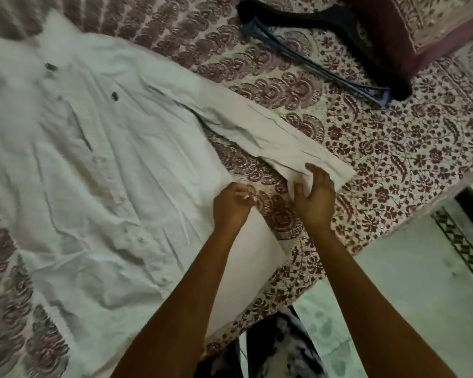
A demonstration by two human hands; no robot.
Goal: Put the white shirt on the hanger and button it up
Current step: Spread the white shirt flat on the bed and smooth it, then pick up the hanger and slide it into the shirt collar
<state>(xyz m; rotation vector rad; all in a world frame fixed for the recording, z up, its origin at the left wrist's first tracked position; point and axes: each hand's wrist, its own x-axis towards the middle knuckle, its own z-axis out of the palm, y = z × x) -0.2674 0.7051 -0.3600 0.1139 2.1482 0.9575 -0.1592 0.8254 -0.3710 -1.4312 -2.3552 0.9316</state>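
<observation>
The white shirt [99, 170] lies spread flat on the patterned bedsheet, with dark buttons down its front and one sleeve stretched out to the right. My right hand [313, 195] grips the end of that sleeve near the cuff. My left hand [231, 204] is closed on the shirt's side edge just left of the sleeve. A dark hanger [320, 66] lies on the bed at the top right, apart from the shirt, its far end tucked against a pillow.
A maroon-bordered pillow [421, 25] sits at the top right corner. The bed's edge [366, 249] runs diagonally at right, with pale tiled floor [410, 301] beyond it. My patterned clothing shows at the bottom.
</observation>
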